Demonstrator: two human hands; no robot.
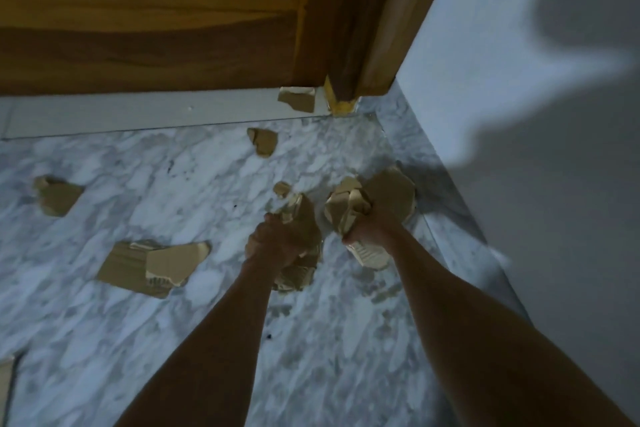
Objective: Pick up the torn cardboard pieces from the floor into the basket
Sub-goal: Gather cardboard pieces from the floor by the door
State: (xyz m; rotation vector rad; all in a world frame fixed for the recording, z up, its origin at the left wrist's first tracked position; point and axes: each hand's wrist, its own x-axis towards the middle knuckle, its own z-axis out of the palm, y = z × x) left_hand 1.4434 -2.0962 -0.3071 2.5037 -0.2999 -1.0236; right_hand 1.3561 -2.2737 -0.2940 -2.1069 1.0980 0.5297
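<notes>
Both arms reach down over a marble floor strewn with torn tan cardboard. My left hand [273, 239] is closed on a bunch of cardboard pieces [301, 218] that stick out above and below the fist. My right hand [367, 229] grips another bunch [346, 204], with a larger piece [391, 191] behind it near the wall. Loose pieces lie on the floor: a big one [156, 262] at the left, one [57, 196] further left, a small one [264, 141] ahead and one [298, 99] against the door sill. No basket is in view.
A wooden door [149, 28] and its frame [360, 45] close off the far side. A white wall [519, 97] runs along the right. Another cardboard edge [5, 381] shows at the lower left border.
</notes>
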